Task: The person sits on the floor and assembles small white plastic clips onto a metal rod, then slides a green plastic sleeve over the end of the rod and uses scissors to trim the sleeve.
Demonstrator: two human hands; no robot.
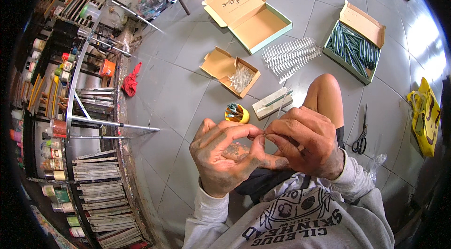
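Our left hand [224, 155] and right hand [305, 143] raised together over our lap, fingertips meeting, both pinching a thin pale stick [283, 102] rising from the right fingers.

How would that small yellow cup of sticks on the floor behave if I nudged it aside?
The yellow cup looks small and thin-walled, so probably light and easy to slide on the smooth grey floor tiles. The sticks poke above its rim and lean to one side, so it may be top-heavy and tip. If it falls on its round side, it would likely roll and spill them.
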